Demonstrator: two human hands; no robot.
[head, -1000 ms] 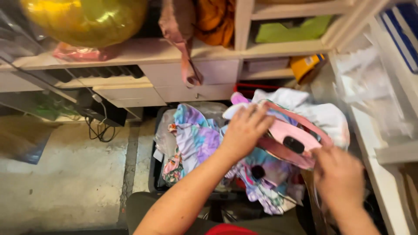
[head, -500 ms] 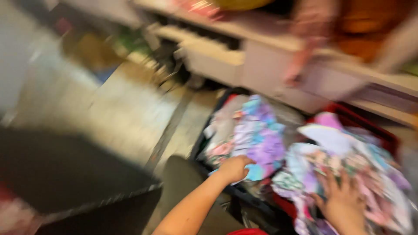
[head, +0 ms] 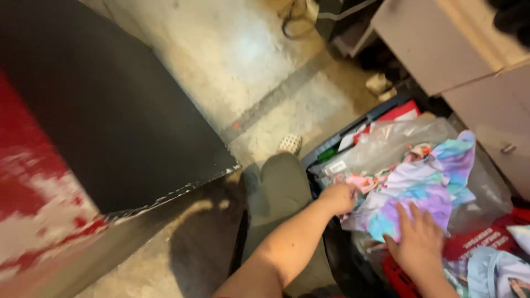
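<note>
Left hand [head: 339, 197] grasps edge of pastel packet [head: 411, 190] in clear wrap; right hand [head: 419, 243] released, flat on it; red package [head: 486, 237] just beside.

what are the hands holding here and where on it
The left hand grips the left edge of a clear plastic bag of pastel tie-dye clothing. The right hand lies flat on the clothing's lower edge, pressing rather than gripping.

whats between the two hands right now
In the head view, a pastel tie-dye garment in a clear plastic bag spans between the left hand and right hand.
</note>
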